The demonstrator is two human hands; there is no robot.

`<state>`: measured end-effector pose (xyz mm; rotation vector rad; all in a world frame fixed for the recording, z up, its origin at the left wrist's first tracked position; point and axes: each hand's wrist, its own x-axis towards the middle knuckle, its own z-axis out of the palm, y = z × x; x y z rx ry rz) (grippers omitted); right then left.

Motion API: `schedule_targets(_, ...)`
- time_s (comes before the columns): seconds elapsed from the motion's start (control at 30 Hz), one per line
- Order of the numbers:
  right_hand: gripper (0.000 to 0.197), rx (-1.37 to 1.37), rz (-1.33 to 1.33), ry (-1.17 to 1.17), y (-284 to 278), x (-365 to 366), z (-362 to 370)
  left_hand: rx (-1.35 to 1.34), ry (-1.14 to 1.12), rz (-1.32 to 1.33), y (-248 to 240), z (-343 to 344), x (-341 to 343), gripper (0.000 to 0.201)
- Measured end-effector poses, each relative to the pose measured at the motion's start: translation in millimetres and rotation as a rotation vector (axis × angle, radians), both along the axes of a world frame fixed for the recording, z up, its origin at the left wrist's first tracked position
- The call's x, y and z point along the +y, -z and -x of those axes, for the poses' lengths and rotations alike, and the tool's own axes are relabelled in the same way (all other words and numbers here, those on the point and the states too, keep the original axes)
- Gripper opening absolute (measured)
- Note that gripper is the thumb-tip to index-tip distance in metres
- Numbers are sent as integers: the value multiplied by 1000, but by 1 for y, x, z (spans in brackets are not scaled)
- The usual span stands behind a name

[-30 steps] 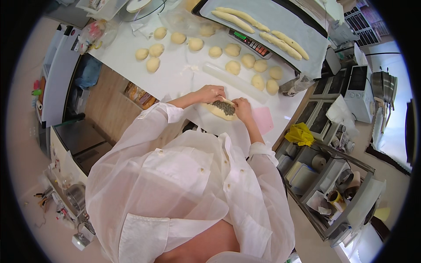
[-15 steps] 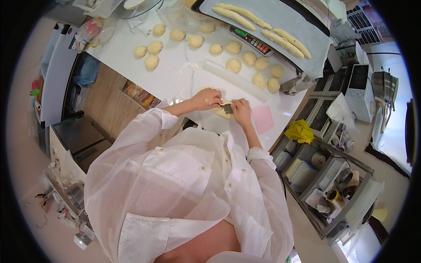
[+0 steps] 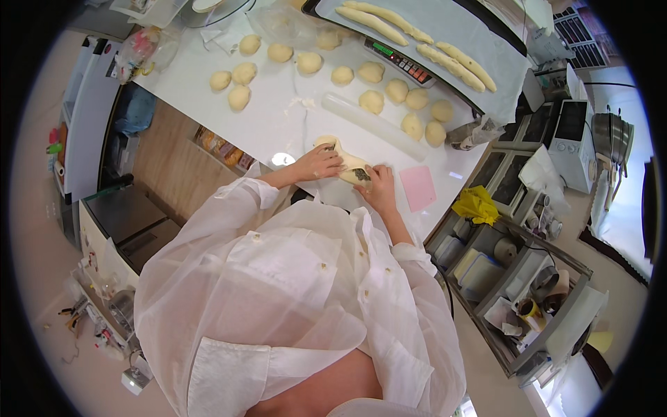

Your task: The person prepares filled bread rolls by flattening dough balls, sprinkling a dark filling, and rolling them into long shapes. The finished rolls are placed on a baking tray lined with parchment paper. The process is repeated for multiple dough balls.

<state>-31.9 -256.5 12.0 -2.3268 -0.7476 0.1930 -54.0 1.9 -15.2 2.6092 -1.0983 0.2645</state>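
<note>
A flattened piece of dough lies on the white table in front of me, partly folded over a dark, speckled filling. Filling shows at its right part and a little at its upper left end; the middle looks closed over. My left hand has its fingers bent onto the dough's left part. At the right end, my right hand pinches the edge beside the exposed filling. Just beyond the dough lies a pale translucent rolling pin. A pink dough scraper rests right of my right hand.
Several dough balls are spread across the far half of the table. Behind them stand a scale with a lit display and a paper-lined tray bearing several long dough rolls. A clear bag sits at the right edge.
My hands have moved apart along the dough. The left shifted left, and the dough between them is now folded over the filling. The right hand stays at the right end.
</note>
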Motion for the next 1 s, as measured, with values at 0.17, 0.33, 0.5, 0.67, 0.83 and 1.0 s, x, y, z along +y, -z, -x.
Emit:
schedule_targets(0.17, 68, -68, 75, 32, 2, 1, 14, 35, -61, -77, 0, 16, -1, 48)
schedule_targets(0.33, 62, -119, 83, 41, 9, 0, 16, -69, -98, 14, 9, 25, -8, 43)
schedule_targets(0.5, 56, -155, 53, 87, 10, -5, 14, 139, -192, 191, -5, 19, -30, 35)
schedule_targets(0.67, 75, -199, 283, 598, 23, -59, -10, 339, -175, 251, -29, -34, -61, 40)
schedule_targets(0.83, 106, 204, 613, 632, -3, -109, -26, 519, -129, 105, -18, -40, -88, 41)
schedule_targets(1.0, 89, 312, 471, 603, -7, -101, -31, 589, -186, 116, -11, -39, -93, 38)
